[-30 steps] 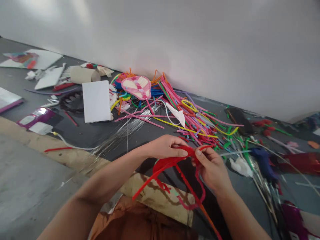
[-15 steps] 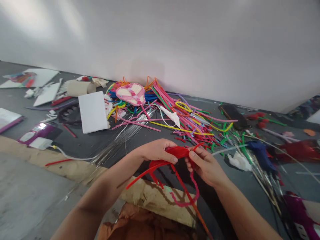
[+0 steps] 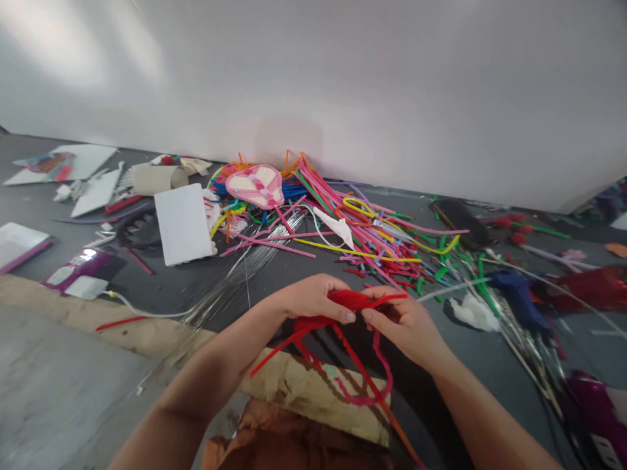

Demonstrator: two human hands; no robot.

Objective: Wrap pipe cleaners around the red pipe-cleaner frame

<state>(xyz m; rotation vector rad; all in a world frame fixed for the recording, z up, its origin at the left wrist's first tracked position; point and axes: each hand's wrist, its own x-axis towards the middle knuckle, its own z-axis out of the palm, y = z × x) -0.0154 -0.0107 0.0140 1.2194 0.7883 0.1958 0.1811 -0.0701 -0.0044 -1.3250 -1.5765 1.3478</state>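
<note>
right hand (image 3: 406, 323) has shifted left; both it and left hand (image 3: 313, 297) pinch fuzzy red pipe cleaners (image 3: 350, 301), looped, over grey floor (image 3: 59, 385).

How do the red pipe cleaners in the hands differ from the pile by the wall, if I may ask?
The red pipe cleaners are one colour, bent, pinched between left hand and right hand; the pile is multicoloured, mostly straight, loose on the floor. Both are fuzzy stems.
</note>
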